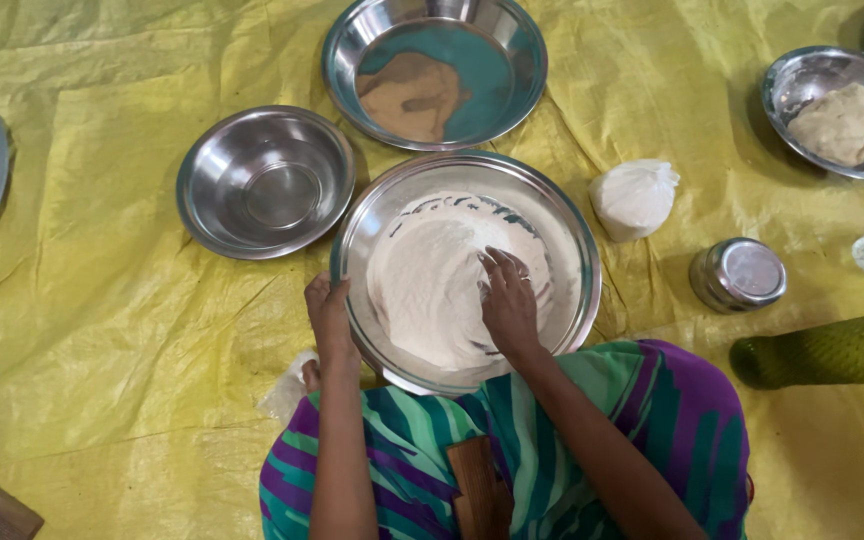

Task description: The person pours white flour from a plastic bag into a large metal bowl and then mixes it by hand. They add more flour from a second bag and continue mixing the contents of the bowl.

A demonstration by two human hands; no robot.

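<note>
Pressing powdery flour, round steel bowl

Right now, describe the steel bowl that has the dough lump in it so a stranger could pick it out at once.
Start from the big flour-filled basin that the right hand is working in, on the yellow sheet. Look to the far upper right, past the tied white bag. The steel bowl there alone holds a beige dough lump; the other small bowls nearby hold nothing.
</note>
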